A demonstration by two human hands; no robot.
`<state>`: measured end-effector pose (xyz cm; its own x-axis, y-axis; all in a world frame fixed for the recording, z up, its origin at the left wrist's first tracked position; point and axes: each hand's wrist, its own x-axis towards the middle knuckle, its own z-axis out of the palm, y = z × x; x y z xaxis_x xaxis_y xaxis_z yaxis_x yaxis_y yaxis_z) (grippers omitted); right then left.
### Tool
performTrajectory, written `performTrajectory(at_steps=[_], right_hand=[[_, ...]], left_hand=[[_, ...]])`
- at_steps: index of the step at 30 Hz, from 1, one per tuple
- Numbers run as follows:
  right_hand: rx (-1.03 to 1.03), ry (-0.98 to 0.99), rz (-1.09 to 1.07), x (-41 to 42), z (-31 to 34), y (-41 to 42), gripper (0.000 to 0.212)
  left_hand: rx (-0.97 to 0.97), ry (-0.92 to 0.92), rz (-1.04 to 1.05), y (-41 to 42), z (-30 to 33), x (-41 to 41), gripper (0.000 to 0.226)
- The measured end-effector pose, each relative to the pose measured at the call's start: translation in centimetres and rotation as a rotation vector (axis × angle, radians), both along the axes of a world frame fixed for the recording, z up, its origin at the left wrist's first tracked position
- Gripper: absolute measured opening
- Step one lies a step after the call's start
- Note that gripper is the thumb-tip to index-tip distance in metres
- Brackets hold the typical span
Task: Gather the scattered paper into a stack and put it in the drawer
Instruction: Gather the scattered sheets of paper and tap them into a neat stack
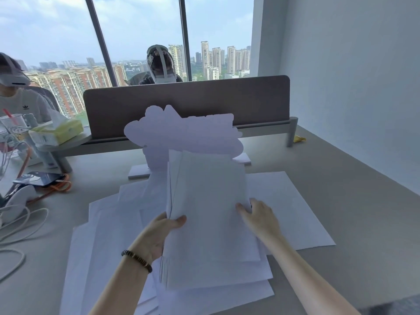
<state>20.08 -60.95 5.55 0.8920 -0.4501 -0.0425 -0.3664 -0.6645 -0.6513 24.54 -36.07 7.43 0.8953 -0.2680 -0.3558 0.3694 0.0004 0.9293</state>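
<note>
A thick stack of white paper (209,212) is lifted at a tilt over the desk, its far edge raised. My left hand (159,233) grips its left edge, thumb on top, a beaded bracelet on the wrist. My right hand (259,214) holds the stack's right edge, fingers on the top sheet. More loose white sheets (109,223) lie spread flat on the desk under and around the stack, one large sheet (293,205) reaching to the right. No drawer is in view.
A white cut-out sign (181,135) on a base stands behind the paper, before a grey divider (186,103). At left lie a phone (38,178), cables (18,233), a tissue box (56,130) and a cup (11,126). Two people sit beyond.
</note>
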Motion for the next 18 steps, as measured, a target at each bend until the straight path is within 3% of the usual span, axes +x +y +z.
performTrajectory(at_steps=[3, 5, 12, 18], right_hand=[[0.635, -0.131, 0.060, 0.0, 1.7, -0.3, 0.023], [0.837, -0.202, 0.116, -0.5, 3.0, -0.3, 0.024], [0.703, -0.568, 0.231, -1.7, 6.8, 0.4, 0.033], [0.579, -0.620, 0.243, -2.4, 7.7, 0.2, 0.022]], left_hand=[[-0.040, -0.097, 0.025, 0.1, 1.5, -0.6, 0.012], [-0.032, -0.189, 0.027, 0.0, 2.5, -0.9, 0.011], [-0.105, -0.516, 0.034, 0.1, 5.0, -1.5, 0.022], [-0.190, -0.516, 0.004, 1.0, 5.2, -2.2, 0.023]])
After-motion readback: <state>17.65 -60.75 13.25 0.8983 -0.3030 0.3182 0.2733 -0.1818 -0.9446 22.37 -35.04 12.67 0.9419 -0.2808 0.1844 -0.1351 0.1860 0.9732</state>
